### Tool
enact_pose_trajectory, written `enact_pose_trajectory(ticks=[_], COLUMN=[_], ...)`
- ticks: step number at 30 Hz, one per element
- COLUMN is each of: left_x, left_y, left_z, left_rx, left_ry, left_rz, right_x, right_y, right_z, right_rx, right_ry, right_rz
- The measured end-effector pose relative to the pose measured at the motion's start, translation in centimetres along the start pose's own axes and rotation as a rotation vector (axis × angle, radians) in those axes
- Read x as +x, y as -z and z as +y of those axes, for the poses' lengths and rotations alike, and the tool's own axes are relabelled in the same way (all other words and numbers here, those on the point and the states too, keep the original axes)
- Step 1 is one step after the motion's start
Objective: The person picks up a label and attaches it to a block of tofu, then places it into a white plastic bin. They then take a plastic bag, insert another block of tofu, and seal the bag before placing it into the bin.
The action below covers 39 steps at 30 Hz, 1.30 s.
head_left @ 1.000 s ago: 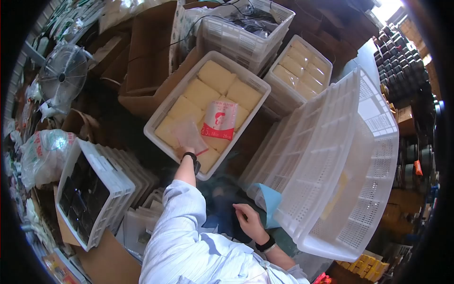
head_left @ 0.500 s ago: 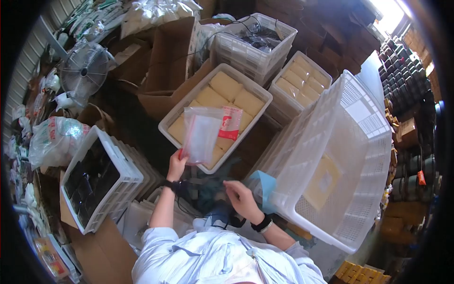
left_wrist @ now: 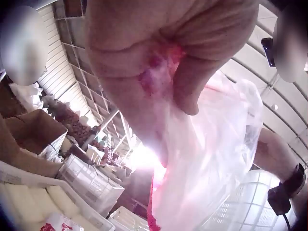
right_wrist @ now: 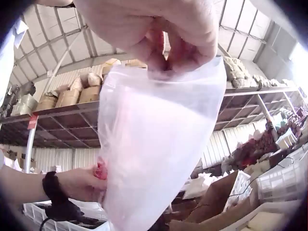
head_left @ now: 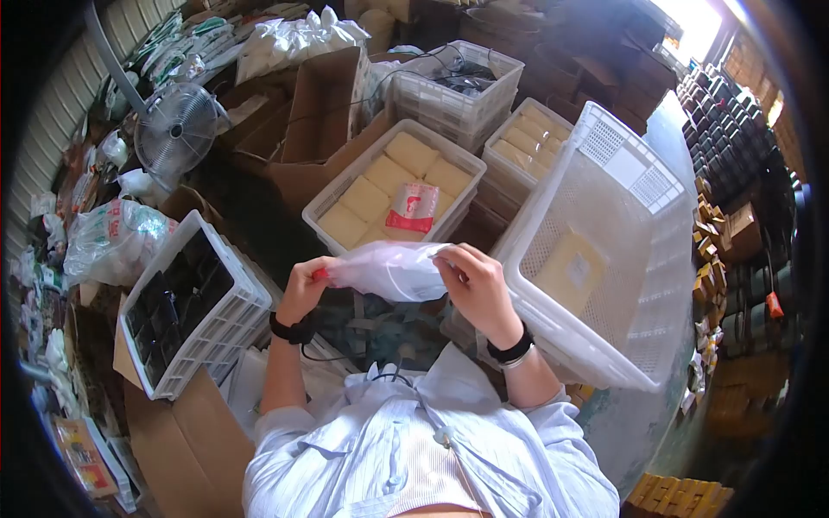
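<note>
A clear plastic bag (head_left: 393,272) with a reddish end is stretched between both hands, in front of the chest. My left hand (head_left: 302,289) grips its reddish end, thumb over the film in the left wrist view. At the opposite edge, my right hand (head_left: 477,289) pinches the film; the right wrist view has those fingertips on the top of the bag (right_wrist: 154,134). Just beyond the hands is a white crate (head_left: 313,217) of pale yellow blocks (head_left: 365,198). A red-and-white printed packet (head_left: 413,207) lies on the blocks.
To the right, a large white perforated crate (head_left: 596,302) leans with a yellowish sheet (head_left: 568,272) inside. A crate of black items (head_left: 177,289) stands at the left, near a fan (head_left: 177,129) and a cardboard box (head_left: 324,112). More crates (head_left: 458,95) are stacked behind.
The left hand has lifted the plastic bag from over the blocks and drawn it back toward the body. The right hand has come forward and taken hold of its other edge.
</note>
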<state>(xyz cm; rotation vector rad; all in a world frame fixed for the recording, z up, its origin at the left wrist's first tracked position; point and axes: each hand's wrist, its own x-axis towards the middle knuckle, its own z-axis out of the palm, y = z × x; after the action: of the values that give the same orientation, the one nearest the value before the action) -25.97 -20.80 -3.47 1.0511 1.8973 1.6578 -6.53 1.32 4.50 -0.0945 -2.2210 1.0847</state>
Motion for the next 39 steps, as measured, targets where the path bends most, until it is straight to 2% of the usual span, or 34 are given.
enact_pose_trajectory(ticks=[2, 5, 6, 9, 12, 15, 18, 21, 23, 25, 26, 29, 31, 33, 35, 37, 38, 39], left_x=[-0.4, -0.8, -0.8, -0.7, -1.0, -1.6, -1.8, -1.7, -1.5, -1.0, -0.5, 0.7, 1.2, 1.9, 2.6, 3.5, 3.9, 4.2], left_y=[0.0, 0.1, 0.1, 0.1, -0.4, -1.5, -2.2, -3.2, -3.9, -4.6, -4.9, -6.3, -7.2, -7.9, -8.5, -8.3, -8.2, -8.3], left_z=[0.9, 1.7, 1.4, 0.9, -0.3, -2.5, -3.9, -4.2, -4.2, -3.2, -2.7, -2.5, -1.8, -1.6, -2.7, -4.4, -5.2, -5.1], left_rx=[0.019, 0.036, 0.027, 0.017, -0.018, -0.106, -0.165, -0.258, -0.327, -0.160, -0.075, -0.096, -0.172, -0.248, -0.323, -0.231, -0.188, -0.178], left_ry=[-0.016, -0.043, -0.045, -0.060, -0.056, -0.022, -0.005, 0.048, 0.058, -0.004, -0.038, 0.034, 0.065, 0.059, 0.020, 0.057, 0.074, 0.100], left_rz=[-0.023, -0.047, -0.047, -0.068, -0.068, -0.020, 0.008, 0.027, 0.022, -0.013, -0.031, -0.021, 0.028, 0.079, 0.133, 0.122, 0.120, 0.132], right_x=[-0.2, -0.5, -0.6, -0.3, 0.4, 1.1, 2.1, 3.3, 4.7, 6.3, 7.3, 10.0, 11.9, 13.5, 14.5, 15.7, 16.1, 16.7], right_y=[1.1, 1.6, 1.6, 1.8, 1.6, 1.4, 1.4, 1.2, 1.6, 1.8, 2.0, 2.6, 3.0, 3.6, 4.1, 4.6, 4.4, 4.4], right_z=[-1.6, -2.3, -2.6, -1.6, -1.8, -2.8, -1.9, -1.9, -2.4, -2.6, -3.2, -4.1, -3.0, -3.2, -3.9, -4.5, -4.2, -3.8], right_rx=[0.015, -0.147, -0.151, -0.195, -0.226, -0.130, -0.163, -0.156, -0.131, -0.120, -0.126, -0.086, 0.038, -0.006, 0.023, 0.129, 0.281, 0.225], right_ry=[-0.076, 0.068, 0.031, 0.151, 0.188, 0.149, 0.179, 0.226, 0.143, 0.108, 0.052, -0.060, -0.014, -0.001, -0.042, -0.092, -0.105, -0.014], right_rz=[-0.126, -0.186, -0.217, -0.284, -0.296, -0.309, -0.473, -0.416, -0.393, -0.337, -0.376, -0.448, -0.487, -0.535, -0.488, -0.419, -0.361, -0.244])
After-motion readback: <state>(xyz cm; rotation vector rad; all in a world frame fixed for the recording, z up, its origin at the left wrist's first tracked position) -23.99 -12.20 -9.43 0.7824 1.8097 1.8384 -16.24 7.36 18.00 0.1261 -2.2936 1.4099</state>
